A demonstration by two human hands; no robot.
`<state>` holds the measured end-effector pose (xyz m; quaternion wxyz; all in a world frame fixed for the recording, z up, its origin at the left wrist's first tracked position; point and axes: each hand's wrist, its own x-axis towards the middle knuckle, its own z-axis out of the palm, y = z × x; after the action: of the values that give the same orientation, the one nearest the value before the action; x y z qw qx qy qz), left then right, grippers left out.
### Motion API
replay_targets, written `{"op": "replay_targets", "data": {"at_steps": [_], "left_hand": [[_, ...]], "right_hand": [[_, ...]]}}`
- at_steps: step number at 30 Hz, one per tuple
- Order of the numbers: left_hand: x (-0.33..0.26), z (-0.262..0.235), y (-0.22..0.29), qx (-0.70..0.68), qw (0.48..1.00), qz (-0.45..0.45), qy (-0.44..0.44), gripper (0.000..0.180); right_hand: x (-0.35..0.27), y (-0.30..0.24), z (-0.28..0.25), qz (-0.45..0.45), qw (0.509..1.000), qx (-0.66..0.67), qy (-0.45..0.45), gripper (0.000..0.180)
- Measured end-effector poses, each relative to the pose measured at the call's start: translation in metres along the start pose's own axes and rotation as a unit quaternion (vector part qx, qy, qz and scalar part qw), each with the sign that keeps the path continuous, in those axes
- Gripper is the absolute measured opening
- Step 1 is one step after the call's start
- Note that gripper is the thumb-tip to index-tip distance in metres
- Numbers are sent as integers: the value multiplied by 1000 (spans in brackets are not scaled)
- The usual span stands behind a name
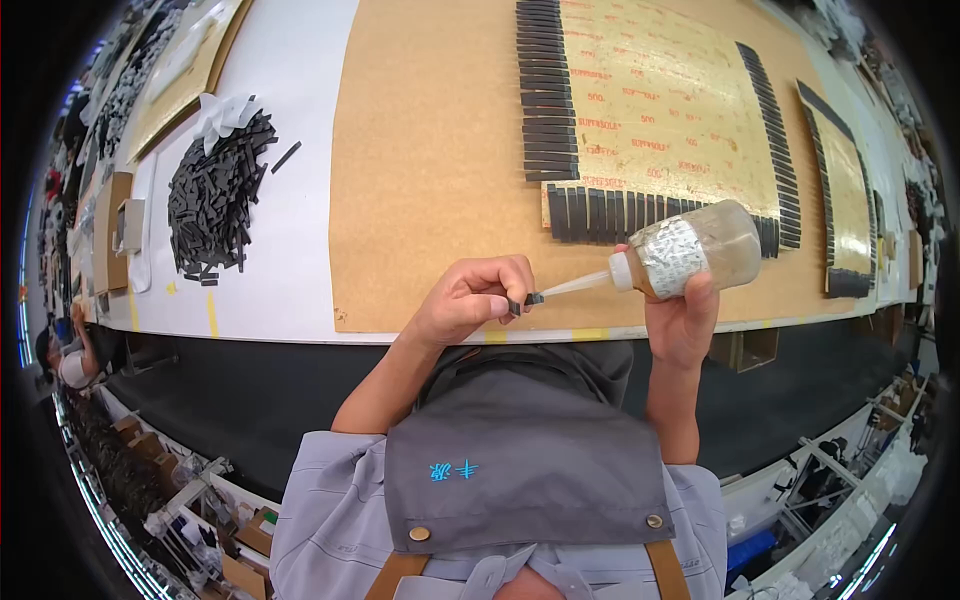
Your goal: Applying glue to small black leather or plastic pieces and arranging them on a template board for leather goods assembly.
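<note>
My left hand (462, 302) pinches a small black strip (515, 308) between thumb and fingers, above the table's near edge. In my right hand (682, 325) lies a clear squeeze bottle (732, 242) with a silvery label, tipped on its side so its long thin nozzle (578, 284) points left. The nozzle's tip meets a dark end beside my left fingertips; whether this belongs to the same strip I cannot tell. Beyond the bottle, a yellowish board (655, 100) with red print has rows of black strips (600, 212) along its left, near and right edges.
A heap of loose black strips (215, 195) with crumpled white material (225, 120) on top sits at the left. Brown paper (430, 150) covers the table's middle. Another strip-edged board (842, 190) lies far right. A person (75, 355) works at the far left edge.
</note>
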<state>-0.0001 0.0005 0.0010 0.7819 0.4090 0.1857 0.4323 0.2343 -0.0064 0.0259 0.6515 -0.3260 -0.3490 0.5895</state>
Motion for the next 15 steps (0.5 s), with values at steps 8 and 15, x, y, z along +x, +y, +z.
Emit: {"op": "replay_targets", "data": {"at_steps": [8,15], "left_hand": [[-1,-4,0,11,1000,12,-2,20],[-3,0,2,60,998,-6,-13,23]], "right_hand": [[-1,1,-5,14,1000,-13,-24,64],[-5,1,-5,7,1000,3,0,65]]}}
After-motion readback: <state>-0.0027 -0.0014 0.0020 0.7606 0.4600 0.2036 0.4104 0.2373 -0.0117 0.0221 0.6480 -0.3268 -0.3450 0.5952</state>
